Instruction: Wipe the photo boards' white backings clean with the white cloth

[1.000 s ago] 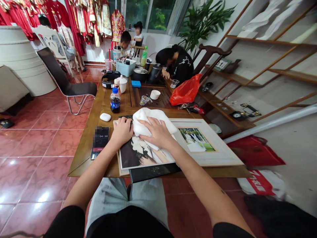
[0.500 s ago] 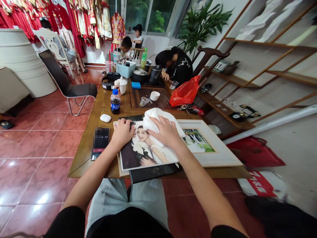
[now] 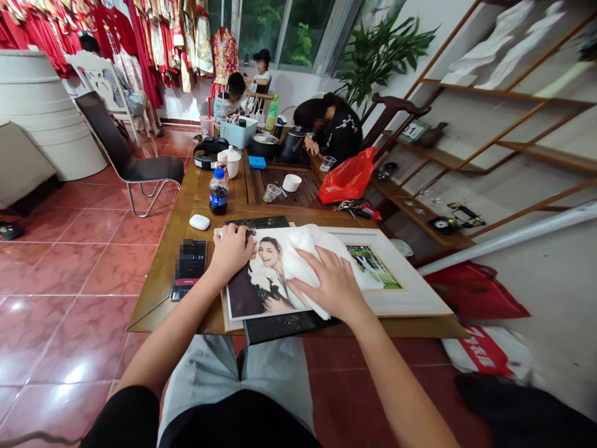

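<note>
Right hand (image 3: pixel 333 283), fingers spread flat, presses a white cloth (image 3: pixel 303 252) on the wedding print (image 3: pixel 261 280) at the table's (image 3: pixel 163 274) near edge. Left hand (image 3: pixel 231 249), curled, grips its 11 o'clock corner. Light, even strokes seem best.

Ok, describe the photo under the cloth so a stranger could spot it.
At the near edge of the wooden table lie two pictures. It is the portrait print under the white cloth, not the white-framed picture on its right.

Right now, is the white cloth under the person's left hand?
No, the white cloth lies under the right hand, pressed on the photo print, while the left hand rests bare on the print's upper left corner.
</note>
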A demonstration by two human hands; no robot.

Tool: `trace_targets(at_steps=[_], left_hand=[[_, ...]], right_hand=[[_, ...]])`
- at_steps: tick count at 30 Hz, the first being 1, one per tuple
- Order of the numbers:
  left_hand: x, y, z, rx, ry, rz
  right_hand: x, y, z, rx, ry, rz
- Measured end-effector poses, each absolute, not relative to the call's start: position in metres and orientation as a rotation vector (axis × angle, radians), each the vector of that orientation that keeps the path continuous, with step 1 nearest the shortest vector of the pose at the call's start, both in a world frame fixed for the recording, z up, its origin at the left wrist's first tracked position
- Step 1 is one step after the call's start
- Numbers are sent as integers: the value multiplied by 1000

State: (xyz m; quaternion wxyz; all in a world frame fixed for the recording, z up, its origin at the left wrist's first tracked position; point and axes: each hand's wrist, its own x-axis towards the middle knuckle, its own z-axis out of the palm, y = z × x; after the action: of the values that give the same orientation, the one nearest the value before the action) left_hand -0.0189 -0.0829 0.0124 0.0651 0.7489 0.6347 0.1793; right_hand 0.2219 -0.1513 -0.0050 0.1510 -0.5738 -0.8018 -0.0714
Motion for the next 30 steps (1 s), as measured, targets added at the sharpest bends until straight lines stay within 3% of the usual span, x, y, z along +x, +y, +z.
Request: trace_targets(at_steps=[14,30], left_hand=[[-19,-82,11,2278,1919,538],[-20,-80,9,2301,1889,542]], right_hand=[[225,-199,-16,-1640,-2299,-369],[195,-181,-4,-1593,-2403,-226]])
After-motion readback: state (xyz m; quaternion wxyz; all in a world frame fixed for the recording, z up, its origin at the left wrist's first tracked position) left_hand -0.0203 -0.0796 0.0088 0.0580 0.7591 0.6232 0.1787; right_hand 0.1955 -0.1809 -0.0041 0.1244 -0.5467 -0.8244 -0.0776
